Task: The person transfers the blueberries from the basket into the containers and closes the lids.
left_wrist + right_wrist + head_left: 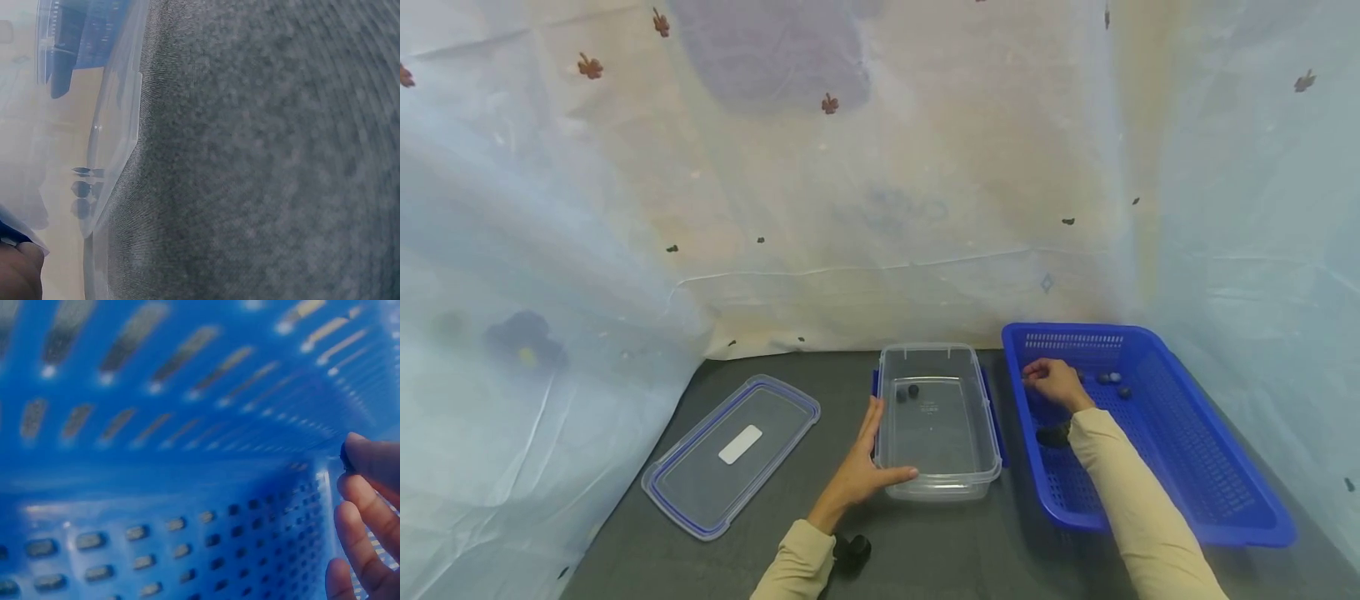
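A clear plastic container (942,433) stands on the grey table, with two dark blueberries (913,390) on its floor. Alongside its left wall lie the straight fingers of my left hand (856,477), the thumb reaching across the near corner of the rim. Inside the blue basket (1197,457) on the right, my right hand (1058,385) is by the left wall. Its thumb and forefinger pinch a small dark blueberry (345,457), mostly hidden by the fingertips. Several more blueberries (1124,392) are loose on the basket floor, just right of that hand.
The container's clear lid (778,412), with a blue seal and a white label, lies flat at the left. Blue side clips (992,417) hang along the container. A patterned curtain (895,208) closes off the table's back and both sides.
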Motion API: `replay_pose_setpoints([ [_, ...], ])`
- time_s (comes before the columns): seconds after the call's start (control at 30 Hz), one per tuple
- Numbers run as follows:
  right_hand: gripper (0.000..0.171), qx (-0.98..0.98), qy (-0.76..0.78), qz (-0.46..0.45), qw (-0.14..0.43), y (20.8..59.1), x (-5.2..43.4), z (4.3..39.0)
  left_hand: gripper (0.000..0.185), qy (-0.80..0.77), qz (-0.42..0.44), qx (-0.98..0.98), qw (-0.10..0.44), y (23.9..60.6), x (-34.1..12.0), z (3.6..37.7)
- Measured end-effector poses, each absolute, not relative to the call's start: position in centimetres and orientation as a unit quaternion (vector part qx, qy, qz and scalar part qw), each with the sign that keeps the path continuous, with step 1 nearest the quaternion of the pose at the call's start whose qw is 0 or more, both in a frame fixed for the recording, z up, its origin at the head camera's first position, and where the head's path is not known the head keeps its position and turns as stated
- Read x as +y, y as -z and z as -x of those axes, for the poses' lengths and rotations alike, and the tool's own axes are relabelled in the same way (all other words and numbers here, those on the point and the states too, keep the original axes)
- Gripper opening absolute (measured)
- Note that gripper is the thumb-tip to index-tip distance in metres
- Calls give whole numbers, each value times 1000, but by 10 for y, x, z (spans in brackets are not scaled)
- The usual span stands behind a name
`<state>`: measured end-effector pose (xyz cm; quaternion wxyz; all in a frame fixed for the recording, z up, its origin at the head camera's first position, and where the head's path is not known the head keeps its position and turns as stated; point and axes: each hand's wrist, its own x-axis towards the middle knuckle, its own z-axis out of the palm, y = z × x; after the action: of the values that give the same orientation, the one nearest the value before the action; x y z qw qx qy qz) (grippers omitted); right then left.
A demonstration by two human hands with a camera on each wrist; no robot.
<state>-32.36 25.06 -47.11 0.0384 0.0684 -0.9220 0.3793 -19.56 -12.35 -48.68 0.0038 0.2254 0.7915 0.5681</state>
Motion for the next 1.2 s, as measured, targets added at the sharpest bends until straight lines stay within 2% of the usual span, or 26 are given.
replay_pose_setpoints([
  [0.43, 28, -907, -402, -97, 81, 452, 255, 316, 116, -565, -219, 796, 7, 488, -125, 196],
  [0.87, 32, -895, -432, -72, 84, 431, 249, 305, 117, -566, -226, 793, 9, 489, -125, 198],
  [1.2, 39, -880, -456, -67, 115, 407, 242, 299, 116, -570, -228, 789, 11, 487, -125, 196],
])
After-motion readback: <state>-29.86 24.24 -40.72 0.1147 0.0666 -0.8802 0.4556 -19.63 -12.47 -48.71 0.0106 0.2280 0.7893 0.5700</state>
